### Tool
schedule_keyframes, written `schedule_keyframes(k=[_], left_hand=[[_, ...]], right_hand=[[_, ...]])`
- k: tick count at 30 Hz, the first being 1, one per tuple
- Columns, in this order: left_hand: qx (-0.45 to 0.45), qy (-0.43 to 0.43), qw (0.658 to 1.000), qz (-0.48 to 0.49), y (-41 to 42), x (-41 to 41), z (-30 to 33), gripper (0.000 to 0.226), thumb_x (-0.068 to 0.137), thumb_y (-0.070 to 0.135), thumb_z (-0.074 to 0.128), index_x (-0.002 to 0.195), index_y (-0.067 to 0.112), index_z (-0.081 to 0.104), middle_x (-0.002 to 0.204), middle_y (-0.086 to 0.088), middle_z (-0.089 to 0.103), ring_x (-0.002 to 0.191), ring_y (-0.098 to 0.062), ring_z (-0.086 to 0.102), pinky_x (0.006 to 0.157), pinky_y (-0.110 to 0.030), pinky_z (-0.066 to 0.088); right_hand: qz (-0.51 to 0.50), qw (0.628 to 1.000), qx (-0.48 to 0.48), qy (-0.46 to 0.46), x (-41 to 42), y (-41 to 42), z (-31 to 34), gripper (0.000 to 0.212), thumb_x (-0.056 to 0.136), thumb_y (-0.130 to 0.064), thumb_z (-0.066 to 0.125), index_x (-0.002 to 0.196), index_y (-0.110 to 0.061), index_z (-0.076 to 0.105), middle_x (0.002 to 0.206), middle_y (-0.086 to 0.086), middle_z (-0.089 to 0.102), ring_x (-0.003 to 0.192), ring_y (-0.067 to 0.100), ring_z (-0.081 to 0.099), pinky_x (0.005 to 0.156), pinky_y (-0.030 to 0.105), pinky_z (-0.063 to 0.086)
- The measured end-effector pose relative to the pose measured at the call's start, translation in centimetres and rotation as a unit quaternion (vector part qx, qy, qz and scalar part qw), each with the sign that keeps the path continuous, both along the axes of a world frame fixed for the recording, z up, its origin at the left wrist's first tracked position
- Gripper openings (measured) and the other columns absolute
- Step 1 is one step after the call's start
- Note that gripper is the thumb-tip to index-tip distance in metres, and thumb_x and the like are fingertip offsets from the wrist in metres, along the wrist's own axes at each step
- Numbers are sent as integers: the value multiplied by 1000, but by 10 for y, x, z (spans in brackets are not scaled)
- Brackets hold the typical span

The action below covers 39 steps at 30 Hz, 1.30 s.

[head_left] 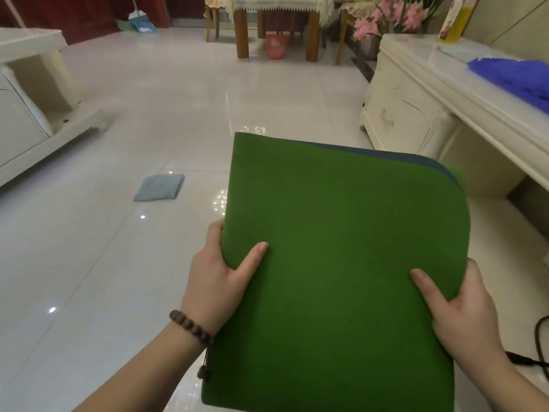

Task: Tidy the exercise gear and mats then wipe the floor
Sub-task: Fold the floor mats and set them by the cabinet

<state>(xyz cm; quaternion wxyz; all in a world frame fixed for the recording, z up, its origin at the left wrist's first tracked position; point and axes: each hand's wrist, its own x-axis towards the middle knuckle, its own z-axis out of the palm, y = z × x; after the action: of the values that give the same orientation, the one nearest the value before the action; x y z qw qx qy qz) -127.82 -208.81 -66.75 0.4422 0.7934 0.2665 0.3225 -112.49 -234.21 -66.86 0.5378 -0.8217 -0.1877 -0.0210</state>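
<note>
The person stands over the glossy white tiled floor (pixel 154 120) holding a folded green foam exercise mat (pixel 341 233) out in front of them, level with the waist and clear of the ground. The mat is doubled over, its top face a flat, matte, even green with a rounded far corner on the right side; along the far edge a darker blue-green layer peeks out from underneath, and a thin sliver of green shows beyond that.

The left hand (pixel 217 281) grips the mat's left edge, thumb pressed on top and the other fingers curled out of sight below. A brown wooden bead bracelet (pixel 190 327) sits on that wrist. The right hand (pixel 463 310) pinches the right edge the same way, thumb flat on the green face, fingers wrapped beneath.

On the floor to the left, well apart from the mat, lies a folded pale blue cloth (pixel 159 187). A cream-coloured low cabinet (pixel 416 114) runs along the right, with a blue-purple textured mat (pixel 517 78) lying on its top. A small pink plastic bucket (pixel 276 46) stands under the wooden table at the far end.
</note>
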Motion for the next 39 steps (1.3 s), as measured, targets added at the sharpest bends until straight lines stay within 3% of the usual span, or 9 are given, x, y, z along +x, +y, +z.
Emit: schedule_keyframes(k=[7,12,17,20,25,27,32,36,39], left_hand=[[-45,107,993,26,38,43,-67,56,83,46,67,126,16,46,102,9,60,78,-1,56,63,-7,41],[-97,216,971,23,66,73,-125,71,87,48,62,142,14,32,127,-11,59,101,-24,61,85,-34,52],[-194,366,906,-92,66,58,-180,98,80,52,70,151,20,11,144,-5,45,121,-27,54,102,-40,45],[-166,329,926,-84,55,50,-201,95,79,45,74,150,23,15,142,-2,48,121,-24,54,102,-34,43],[-177,258,948,-57,54,49,-206,78,88,40,66,150,30,20,142,2,48,119,-21,53,99,-30,42],[-175,249,951,-62,51,47,-205,78,88,39,65,150,33,18,141,3,48,118,-20,55,100,-32,44],[-158,238,955,-77,22,14,-203,84,86,37,68,147,41,12,133,10,52,109,-11,58,96,-30,48],[-167,263,945,-96,-32,-44,-200,89,83,39,70,139,51,1,132,17,48,110,-3,56,96,-21,45],[-138,299,939,-96,-30,-43,-200,104,76,50,73,149,39,-1,139,6,44,125,-13,48,104,-28,41]], right_hand=[[31,993,-95,57,49,38,-65,41,84,-37,66,114,-17,49,103,-2,58,89,15,56,79,26,44],[7,976,-175,126,76,67,-119,42,87,-44,62,112,-12,49,109,9,63,87,23,56,72,30,42],[40,917,-325,226,68,57,-190,77,75,-66,60,129,-12,48,123,12,57,110,32,56,91,34,47],[29,866,-448,218,60,46,-212,83,75,-73,54,135,-18,43,123,15,46,115,35,49,98,36,42],[10,904,-275,328,68,49,-215,89,59,-69,72,130,-20,51,123,11,58,107,30,59,96,41,49],[18,913,-220,344,68,48,-210,77,68,-56,76,130,-18,50,123,7,62,107,27,61,95,41,49],[49,897,-213,384,52,15,-201,51,74,-34,79,114,-9,61,109,8,69,94,25,67,90,42,53],[99,854,-258,442,23,-27,-203,51,72,-25,82,115,-5,63,104,7,71,90,21,69,82,32,55],[108,849,-288,430,21,-28,-202,59,68,-27,84,118,-5,62,109,8,70,92,19,68,78,26,54]])
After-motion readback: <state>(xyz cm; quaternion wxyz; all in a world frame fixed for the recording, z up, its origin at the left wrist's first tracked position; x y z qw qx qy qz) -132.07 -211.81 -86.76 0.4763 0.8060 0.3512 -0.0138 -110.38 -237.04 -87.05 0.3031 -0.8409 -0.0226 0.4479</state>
